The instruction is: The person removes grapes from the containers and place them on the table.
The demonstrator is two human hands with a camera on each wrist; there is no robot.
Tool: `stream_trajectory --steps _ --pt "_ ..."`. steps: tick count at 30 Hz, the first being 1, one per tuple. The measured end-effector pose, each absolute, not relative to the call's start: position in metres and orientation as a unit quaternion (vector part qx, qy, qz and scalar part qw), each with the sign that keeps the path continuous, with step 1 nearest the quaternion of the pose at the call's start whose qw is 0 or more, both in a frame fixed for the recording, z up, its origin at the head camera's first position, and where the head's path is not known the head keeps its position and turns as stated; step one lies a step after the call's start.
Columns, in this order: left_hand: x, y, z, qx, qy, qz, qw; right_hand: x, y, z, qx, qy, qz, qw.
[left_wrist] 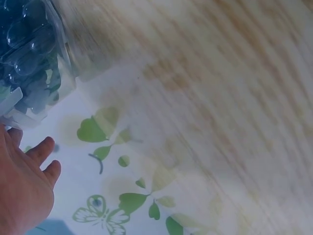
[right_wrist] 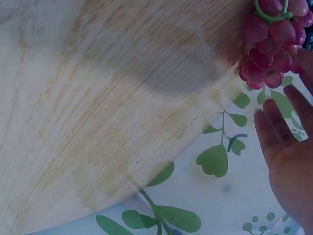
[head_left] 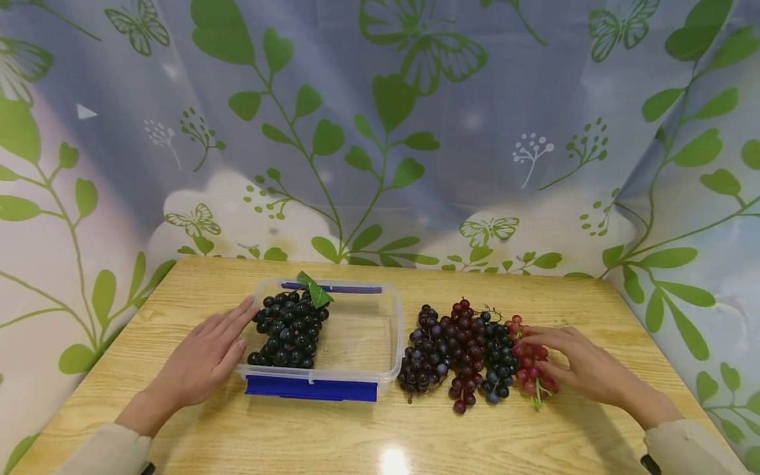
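Observation:
A clear plastic container (head_left: 356, 330) with blue clips stands left of the middle of the table. Dark grapes (head_left: 292, 330) with a green leaf (head_left: 315, 290) fill its left half. My left hand (head_left: 204, 356) rests against the container's left side, fingers straight. To the right lies a row of bunches: purple-black grapes (head_left: 424, 353), dark red grapes (head_left: 464, 343), blue-black grapes (head_left: 499, 356) and red grapes (head_left: 531, 363). My right hand (head_left: 584, 363) is at the red grapes, fingers spread and nearly straight. In the right wrist view the red grapes (right_wrist: 269, 39) sit beside those fingers, not enclosed by them.
The pale wooden table (head_left: 285, 435) ends at a curtain (head_left: 451, 165) printed with green leaves and butterflies, which hangs behind and on both sides. The container's blue front clip (head_left: 311, 388) hangs down, unfastened, and no lid covers the top.

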State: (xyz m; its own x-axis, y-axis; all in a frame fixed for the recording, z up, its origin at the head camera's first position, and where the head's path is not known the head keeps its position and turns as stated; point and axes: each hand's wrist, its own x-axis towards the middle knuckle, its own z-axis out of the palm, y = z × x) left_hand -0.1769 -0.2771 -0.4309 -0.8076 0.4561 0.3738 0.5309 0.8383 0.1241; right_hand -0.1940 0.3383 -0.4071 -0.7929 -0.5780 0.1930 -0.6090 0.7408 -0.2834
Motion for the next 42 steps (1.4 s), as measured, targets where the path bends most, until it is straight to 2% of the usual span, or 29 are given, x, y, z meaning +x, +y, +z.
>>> stream_trajectory --steps 8,13,22,36,42 --pt "-0.177 -0.277 -0.429 -0.258 -0.947 -0.088 0.17 -0.195 0.338 -0.402 0.298 -0.942 0.103 0.117" --pt "-0.177 -0.278 -0.43 -0.257 -0.948 -0.076 0.173 -0.199 0.335 -0.398 0.293 -0.942 0.08 0.141" --pt "-0.177 -0.279 -0.431 -0.263 -0.945 -0.07 0.184 -0.204 0.311 -0.385 0.268 -0.955 0.049 0.119" --pt "-0.176 -0.278 -0.429 -0.258 -0.948 -0.075 0.169 -0.218 0.263 -0.364 0.302 -0.943 0.034 0.136" --pt "-0.177 -0.278 -0.429 -0.258 -0.948 -0.077 0.169 -0.221 0.242 -0.351 0.295 -0.95 0.03 0.099"
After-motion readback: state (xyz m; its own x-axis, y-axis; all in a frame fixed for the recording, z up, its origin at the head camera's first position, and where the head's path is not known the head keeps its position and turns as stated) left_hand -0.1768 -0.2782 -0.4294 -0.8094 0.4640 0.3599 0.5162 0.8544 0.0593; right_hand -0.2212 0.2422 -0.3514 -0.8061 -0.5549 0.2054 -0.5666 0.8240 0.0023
